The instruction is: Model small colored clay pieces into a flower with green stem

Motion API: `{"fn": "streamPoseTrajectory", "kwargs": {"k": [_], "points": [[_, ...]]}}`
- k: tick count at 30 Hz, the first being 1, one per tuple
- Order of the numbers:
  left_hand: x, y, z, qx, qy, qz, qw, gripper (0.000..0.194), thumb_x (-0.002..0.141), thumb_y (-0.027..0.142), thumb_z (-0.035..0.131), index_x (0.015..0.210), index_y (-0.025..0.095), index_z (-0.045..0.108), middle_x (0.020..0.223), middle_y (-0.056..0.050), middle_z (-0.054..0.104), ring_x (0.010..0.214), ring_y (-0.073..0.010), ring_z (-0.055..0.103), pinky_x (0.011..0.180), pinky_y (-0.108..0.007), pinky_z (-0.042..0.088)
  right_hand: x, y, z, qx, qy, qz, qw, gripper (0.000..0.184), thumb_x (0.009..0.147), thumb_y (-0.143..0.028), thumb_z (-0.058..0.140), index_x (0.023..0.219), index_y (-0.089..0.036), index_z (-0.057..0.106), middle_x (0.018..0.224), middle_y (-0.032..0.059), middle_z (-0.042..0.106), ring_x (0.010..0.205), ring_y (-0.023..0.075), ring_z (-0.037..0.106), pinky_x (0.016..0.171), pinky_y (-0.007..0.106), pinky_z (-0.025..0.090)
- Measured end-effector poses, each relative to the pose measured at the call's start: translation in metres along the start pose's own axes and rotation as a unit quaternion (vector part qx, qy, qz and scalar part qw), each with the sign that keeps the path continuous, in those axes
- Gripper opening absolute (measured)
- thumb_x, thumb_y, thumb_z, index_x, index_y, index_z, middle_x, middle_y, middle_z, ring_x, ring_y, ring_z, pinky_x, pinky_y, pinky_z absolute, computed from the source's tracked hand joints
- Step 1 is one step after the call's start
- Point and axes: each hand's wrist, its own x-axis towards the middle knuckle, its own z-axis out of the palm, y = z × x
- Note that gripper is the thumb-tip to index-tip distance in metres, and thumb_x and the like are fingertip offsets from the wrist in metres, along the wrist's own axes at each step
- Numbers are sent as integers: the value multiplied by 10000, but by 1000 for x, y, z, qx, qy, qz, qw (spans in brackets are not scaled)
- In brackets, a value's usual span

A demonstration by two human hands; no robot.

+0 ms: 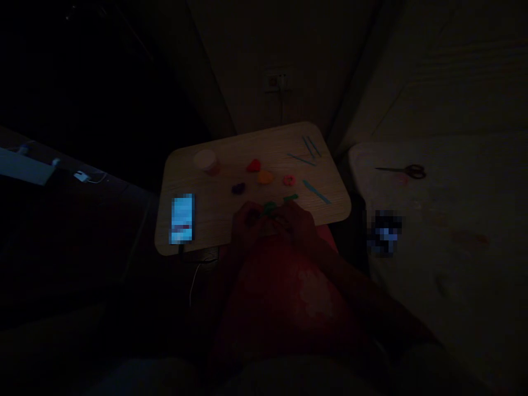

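Observation:
The view is very dark. At the near edge of a small wooden-topped table [223, 220], my left hand [246, 224] and my right hand [297, 221] meet with curled fingers around a lump of green modelling clay [270, 207]. Another green piece [291, 197] lies just beyond my right fingers. Farther back sit a dark purple lump [238, 188], an orange lump [264, 176], a red lump [254, 165] and a pink ring-like piece [289, 180]. The shadows hide the finer details of my fingers.
A lidded tub [206, 161] stands at the back left, and a lit phone [182, 219] lies at the front left. A flat blue strip [317, 191] and several thin sticks [302, 159] lie on the right. Scissors [406, 171] rest on a pale surface [437, 286] beyond the table.

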Motion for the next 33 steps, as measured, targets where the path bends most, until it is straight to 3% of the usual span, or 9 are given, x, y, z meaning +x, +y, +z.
{"fn": "streamPoseTrajectory", "kwargs": {"k": [13,21,33], "points": [[-4,-8,-3,-46,-16,-22,999,293,822,480,798,868,208,696,855,-34,691,822,-196,649,758,-320,540,1,3,3,60,-20,67,996,196,1000,-425,669,1038,-244,735,904,64,733,858,224,676,803,360,563],[-3,-6,-3,-11,-47,14,999,312,867,517,754,858,214,683,847,-41,674,816,-202,637,758,-337,536,3,-1,-1,131,-1,125,984,213,964,-446,664,926,-255,750,823,40,735,741,200,669,717,344,557],[-2,0,-3,16,-84,33,996,302,898,502,702,841,212,634,838,-41,641,817,-205,606,765,-338,493,1,-1,3,81,2,155,984,126,927,-326,654,916,-233,739,836,47,759,709,189,668,687,323,530]]}}
